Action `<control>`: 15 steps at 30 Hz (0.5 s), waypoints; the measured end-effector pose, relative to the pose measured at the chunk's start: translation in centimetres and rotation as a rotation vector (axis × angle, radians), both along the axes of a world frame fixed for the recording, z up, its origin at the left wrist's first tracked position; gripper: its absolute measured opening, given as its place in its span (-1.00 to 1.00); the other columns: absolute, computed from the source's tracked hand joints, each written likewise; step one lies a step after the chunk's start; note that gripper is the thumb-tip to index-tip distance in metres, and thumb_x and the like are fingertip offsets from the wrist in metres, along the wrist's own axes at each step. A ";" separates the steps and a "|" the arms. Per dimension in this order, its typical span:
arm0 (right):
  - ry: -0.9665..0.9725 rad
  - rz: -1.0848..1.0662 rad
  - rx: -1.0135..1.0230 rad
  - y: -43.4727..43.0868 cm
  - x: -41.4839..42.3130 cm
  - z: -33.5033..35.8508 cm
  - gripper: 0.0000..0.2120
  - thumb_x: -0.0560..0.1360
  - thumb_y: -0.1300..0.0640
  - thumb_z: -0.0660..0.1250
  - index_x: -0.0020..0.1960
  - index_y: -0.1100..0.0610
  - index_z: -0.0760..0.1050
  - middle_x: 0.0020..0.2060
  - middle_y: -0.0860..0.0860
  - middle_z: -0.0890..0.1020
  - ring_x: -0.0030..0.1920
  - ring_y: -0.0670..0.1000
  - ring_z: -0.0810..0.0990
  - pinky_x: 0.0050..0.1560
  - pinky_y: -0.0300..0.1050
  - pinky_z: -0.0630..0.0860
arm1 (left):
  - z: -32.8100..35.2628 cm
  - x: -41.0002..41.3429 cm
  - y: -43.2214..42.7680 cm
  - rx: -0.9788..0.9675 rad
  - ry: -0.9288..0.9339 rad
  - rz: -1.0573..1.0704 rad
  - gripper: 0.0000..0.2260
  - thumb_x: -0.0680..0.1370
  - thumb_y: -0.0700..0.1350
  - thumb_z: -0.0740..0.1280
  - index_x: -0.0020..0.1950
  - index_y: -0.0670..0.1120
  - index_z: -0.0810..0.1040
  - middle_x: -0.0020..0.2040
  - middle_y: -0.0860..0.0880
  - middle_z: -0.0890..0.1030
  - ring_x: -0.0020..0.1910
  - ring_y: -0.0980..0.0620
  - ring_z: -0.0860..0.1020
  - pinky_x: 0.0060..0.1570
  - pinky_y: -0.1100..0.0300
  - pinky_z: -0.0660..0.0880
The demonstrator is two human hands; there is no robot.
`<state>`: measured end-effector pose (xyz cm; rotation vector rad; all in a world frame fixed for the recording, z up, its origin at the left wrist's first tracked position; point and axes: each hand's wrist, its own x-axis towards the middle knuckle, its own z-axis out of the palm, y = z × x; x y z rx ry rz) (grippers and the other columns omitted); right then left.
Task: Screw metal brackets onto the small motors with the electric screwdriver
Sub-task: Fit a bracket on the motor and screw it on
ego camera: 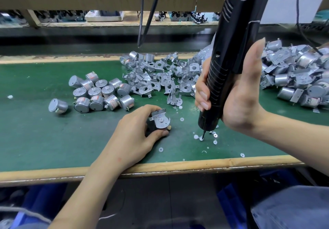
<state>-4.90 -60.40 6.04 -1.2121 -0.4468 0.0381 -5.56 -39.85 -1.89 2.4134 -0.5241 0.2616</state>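
Note:
My left hand [135, 136] grips a small motor with a metal bracket [160, 119] laid on top, held on the green mat [44, 139]. My right hand [236, 93] grips the black electric screwdriver [229, 50] upright. Its bit touches down among loose screws and washers [202, 138] to the right of the motor. Bare motors [99, 93] sit in a cluster at the left centre. Loose brackets [160, 75] lie heaped behind the held motor.
A heap of motors with brackets [295, 75] fills the right of the mat. Black cables [142, 15] hang over the far edge. White washers [161, 149] are scattered near the wooden front edge [178, 168]. A lone motor [57, 106] lies at the left.

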 end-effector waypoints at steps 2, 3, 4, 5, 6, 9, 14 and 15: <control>-0.004 0.006 -0.002 -0.1 0.0 0.1 -0.30 0.10 -0.58 0.25 -0.27 0.07 0.44 -0.51 0.05 0.38 -0.54 0.02 0.31 -0.43 -0.07 0.26 | 0.0 0.0 0.0 -0.001 -0.001 -0.001 -0.62 0.44 0.01 0.53 0.19 0.06 0.52 -0.20 0.55 0.42 -0.28 0.38 0.44 -0.26 0.51 0.29; -0.005 0.013 -0.002 -0.1 0.0 0.2 -0.32 0.10 -0.58 0.24 -0.28 0.06 0.45 -0.51 0.04 0.39 -0.54 0.02 0.31 -0.43 -0.09 0.27 | 0.0 0.0 0.0 -0.001 -0.002 -0.001 -0.62 0.44 0.01 0.53 0.19 0.06 0.52 -0.20 0.55 0.42 -0.28 0.39 0.44 -0.26 0.51 0.29; -0.005 0.018 0.000 -0.1 0.0 0.3 -0.33 0.10 -0.57 0.23 -0.28 0.05 0.45 -0.52 0.04 0.39 -0.54 0.02 0.31 -0.43 -0.10 0.28 | 0.0 0.0 0.0 -0.002 -0.003 -0.001 -0.63 0.44 0.01 0.53 0.19 0.06 0.52 -0.20 0.56 0.42 -0.28 0.39 0.44 -0.26 0.51 0.29; -0.008 0.019 0.001 0.0 0.0 0.4 -0.33 0.10 -0.57 0.23 -0.28 0.05 0.46 -0.52 0.04 0.39 -0.54 0.02 0.30 -0.43 -0.11 0.28 | 0.0 -0.1 0.0 -0.003 -0.003 -0.001 -0.63 0.44 0.01 0.53 0.19 0.05 0.52 -0.20 0.56 0.42 -0.27 0.40 0.44 -0.26 0.52 0.29; -0.011 0.016 0.001 0.0 0.0 0.4 -0.33 0.10 -0.57 0.23 -0.28 0.05 0.45 -0.52 0.04 0.39 -0.54 0.03 0.30 -0.43 -0.11 0.28 | 0.0 0.0 0.0 -0.003 -0.004 -0.002 -0.63 0.44 0.00 0.53 0.19 0.05 0.52 -0.20 0.56 0.41 -0.27 0.41 0.44 -0.26 0.53 0.28; -0.008 0.011 -0.001 0.1 0.1 0.3 -0.30 0.10 -0.59 0.26 -0.27 0.07 0.44 -0.52 0.06 0.37 -0.54 0.03 0.30 -0.44 -0.12 0.29 | 0.0 0.0 0.0 -0.005 -0.007 -0.002 -0.62 0.43 0.00 0.53 0.19 0.05 0.52 -0.19 0.57 0.41 -0.26 0.44 0.43 -0.25 0.54 0.28; 0.002 0.017 -0.005 0.0 0.1 0.1 -0.30 0.09 -0.59 0.27 -0.27 0.06 0.45 -0.52 0.06 0.38 -0.54 0.03 0.30 -0.44 -0.12 0.29 | 0.0 0.1 0.0 -0.005 -0.003 0.002 -0.62 0.44 0.02 0.53 0.20 0.06 0.51 -0.16 0.55 0.42 -0.24 0.42 0.44 -0.23 0.51 0.29; 0.004 0.018 -0.003 0.0 0.1 0.1 -0.30 0.10 -0.59 0.27 -0.27 0.06 0.45 -0.52 0.06 0.38 -0.54 0.03 0.30 -0.43 -0.11 0.28 | 0.0 0.1 0.0 -0.004 -0.003 0.002 -0.62 0.44 0.02 0.53 0.20 0.06 0.50 -0.16 0.55 0.42 -0.24 0.42 0.44 -0.23 0.51 0.29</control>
